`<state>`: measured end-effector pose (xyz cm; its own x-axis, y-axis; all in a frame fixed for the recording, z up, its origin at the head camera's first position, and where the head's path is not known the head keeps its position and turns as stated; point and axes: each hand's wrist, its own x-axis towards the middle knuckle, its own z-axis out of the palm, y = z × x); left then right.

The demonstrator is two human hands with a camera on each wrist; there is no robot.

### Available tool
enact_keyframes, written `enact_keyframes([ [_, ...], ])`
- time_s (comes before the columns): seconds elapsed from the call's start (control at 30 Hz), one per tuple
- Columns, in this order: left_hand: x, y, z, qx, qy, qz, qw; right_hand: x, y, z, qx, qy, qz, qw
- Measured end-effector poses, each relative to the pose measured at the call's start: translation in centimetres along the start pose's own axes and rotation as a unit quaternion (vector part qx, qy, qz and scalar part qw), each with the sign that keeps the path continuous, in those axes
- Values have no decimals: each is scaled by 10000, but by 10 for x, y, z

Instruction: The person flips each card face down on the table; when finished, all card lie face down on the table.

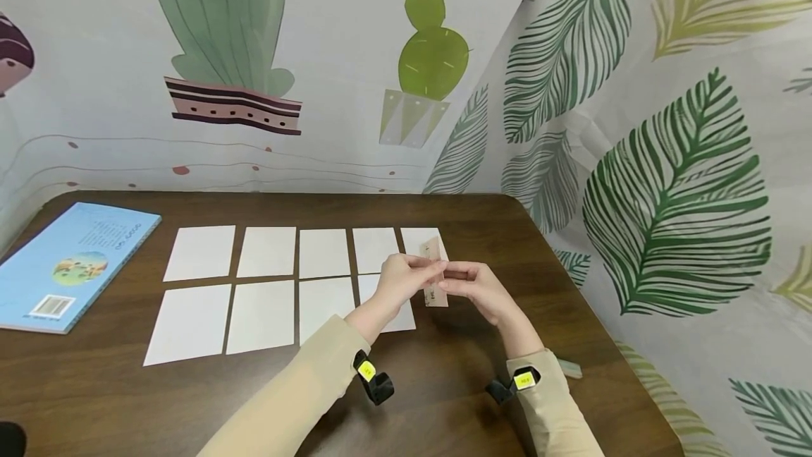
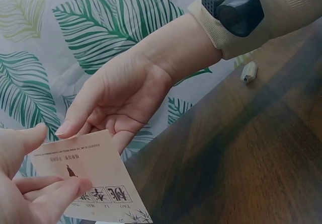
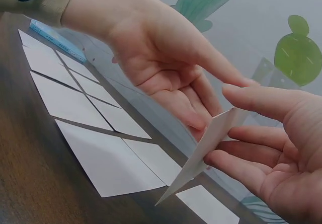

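Over the right end of the rows, both hands hold one upright paper card [image 1: 435, 295]. Its printed face shows boxed characters, small text and bamboo leaves in the left wrist view. My left hand [image 1: 396, 281] has its thumb at the card's upper edge and its fingers against the printed face. From the other side, my right hand [image 1: 478, 291] pinches the card by its edge. In the right wrist view the card [image 3: 196, 156] is seen nearly edge-on between the hands. White cards [image 1: 201, 252] lie on the table in two rows, partly hidden by my left hand and forearm.
A blue book [image 1: 95, 252] lies at the left of the brown wooden table [image 1: 507, 231]. Beside my right forearm is a small pale green object [image 1: 569, 369], its kind unclear. Patterned cloth [image 1: 342, 125] stands behind and to the right.
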<state>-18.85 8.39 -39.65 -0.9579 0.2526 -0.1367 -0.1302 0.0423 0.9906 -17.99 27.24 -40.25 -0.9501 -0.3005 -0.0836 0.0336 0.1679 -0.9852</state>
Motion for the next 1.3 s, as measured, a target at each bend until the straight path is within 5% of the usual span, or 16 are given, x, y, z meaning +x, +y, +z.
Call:
enact_keyframes([
  [0.4,-2,-2,1,-712,-328,34,9969,-7,6,-10,217,-451,-284,9983],
  [0.53,-3,-4,0,-771,-297,7,9966,-7,13,-12,428,-42,-171,9989],
  [0.8,-5,-14,2,-563,-59,-84,9984,-3,29,-22,79,1240,669,9900],
  [1.3,-5,-49,7,-161,-147,-318,9993,-1,51,-33,-282,1152,1308,9843],
])
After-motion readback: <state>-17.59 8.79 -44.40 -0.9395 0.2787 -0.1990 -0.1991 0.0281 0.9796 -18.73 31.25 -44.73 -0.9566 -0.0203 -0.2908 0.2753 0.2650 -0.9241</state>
